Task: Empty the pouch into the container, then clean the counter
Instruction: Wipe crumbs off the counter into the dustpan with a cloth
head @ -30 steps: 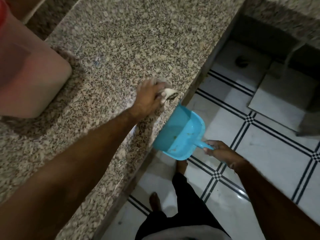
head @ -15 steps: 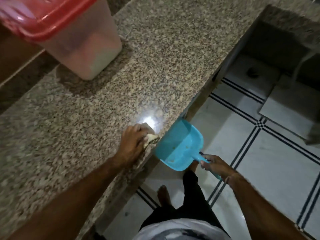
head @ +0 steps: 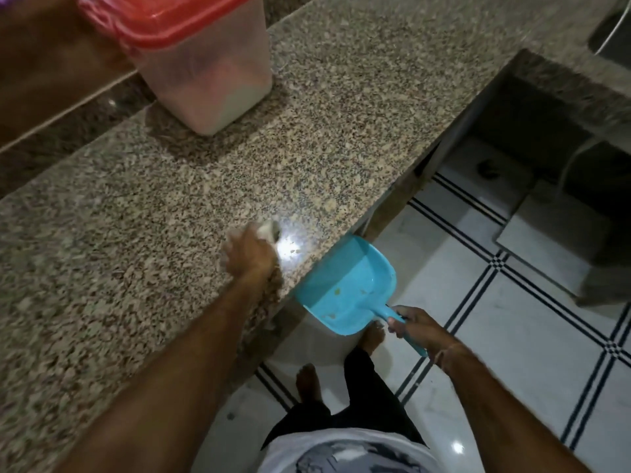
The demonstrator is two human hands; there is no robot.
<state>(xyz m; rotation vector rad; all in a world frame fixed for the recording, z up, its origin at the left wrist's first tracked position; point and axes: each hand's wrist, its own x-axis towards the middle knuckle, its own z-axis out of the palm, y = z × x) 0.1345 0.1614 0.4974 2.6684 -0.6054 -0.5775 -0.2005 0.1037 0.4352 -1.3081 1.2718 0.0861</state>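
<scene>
My left hand (head: 251, 252) rests on the speckled granite counter (head: 341, 131), closed around a small pale cloth (head: 269, 231) that sticks out past the fingers. A bright light spot lies on the stone just right of it. My right hand (head: 415, 327) grips the handle of a blue dustpan (head: 345, 285), whose open mouth is held under the counter's front edge. A few crumbs lie inside the pan. At the back of the counter stands a translucent container (head: 211, 73) with a red lid (head: 164, 15) closed on it.
A brown wall strip (head: 44, 80) runs behind the counter at the left. White floor tiles with dark stripes (head: 512, 336) lie to the right. My bare feet (head: 309, 382) stand close to the counter base. A recess (head: 532, 138) opens under the counter at the far right.
The view has swung so the container now shows at the top. My left hand with the cloth has drawn back from the counter edge. The dustpan stays under the edge.
</scene>
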